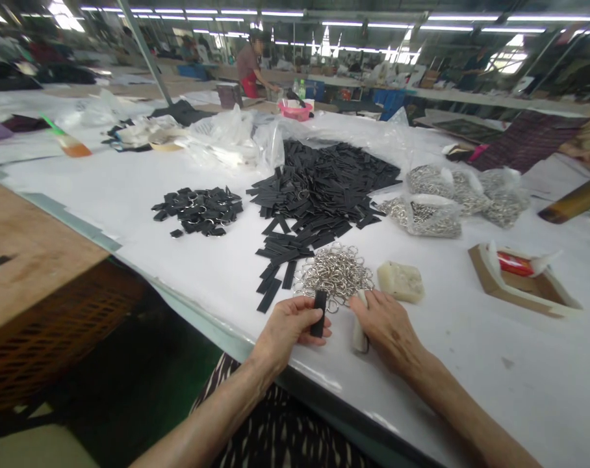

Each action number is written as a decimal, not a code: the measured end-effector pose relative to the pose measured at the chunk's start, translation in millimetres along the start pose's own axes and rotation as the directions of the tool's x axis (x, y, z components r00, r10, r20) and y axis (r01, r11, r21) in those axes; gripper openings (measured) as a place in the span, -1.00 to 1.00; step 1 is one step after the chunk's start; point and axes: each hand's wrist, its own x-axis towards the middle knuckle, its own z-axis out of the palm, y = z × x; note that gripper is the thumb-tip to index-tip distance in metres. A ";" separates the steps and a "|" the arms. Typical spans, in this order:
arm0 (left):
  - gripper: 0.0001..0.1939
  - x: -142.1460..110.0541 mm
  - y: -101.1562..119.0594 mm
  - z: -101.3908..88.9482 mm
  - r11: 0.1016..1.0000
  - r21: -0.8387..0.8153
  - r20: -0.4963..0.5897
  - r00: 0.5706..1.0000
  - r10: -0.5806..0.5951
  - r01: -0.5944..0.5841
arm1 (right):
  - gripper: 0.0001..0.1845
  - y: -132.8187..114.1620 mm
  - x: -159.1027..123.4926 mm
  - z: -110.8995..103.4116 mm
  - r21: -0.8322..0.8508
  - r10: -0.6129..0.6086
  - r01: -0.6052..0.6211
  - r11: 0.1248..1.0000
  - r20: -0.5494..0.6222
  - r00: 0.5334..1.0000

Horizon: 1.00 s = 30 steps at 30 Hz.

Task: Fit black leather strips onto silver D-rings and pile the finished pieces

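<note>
My left hand (290, 327) pinches a short black strip (319, 313) upright between thumb and fingers, near the table's front edge. My right hand (383, 325) is closed around a pale, stick-like thing (359, 335) whose kind I cannot make out, its fingertips hidden at the edge of a heap of silver metal rings (336, 273). Just beyond the right hand sits a whitish, waxy-looking block (401, 281). Loose black strips (324, 182) form a large pile behind the rings. Farther left is a smaller pile of folded black pieces with rings (197, 211).
Clear bags of metal rings (431, 214) stand at the right, behind an open cardboard box (524, 292) holding a red-wrapped item. Plastic bags (231, 140) and a pink basket (295, 110) lie farther back. An orange crate (41, 338) is below left. Other people work in the background.
</note>
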 end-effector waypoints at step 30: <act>-0.75 -8.4 19.7 12.2 0.958 0.285 0.502 0.849 -0.167 0.021 | -0.96 23.9 -10.5 -46.3 0.857 0.098 -0.203 0.473 0.178 0.979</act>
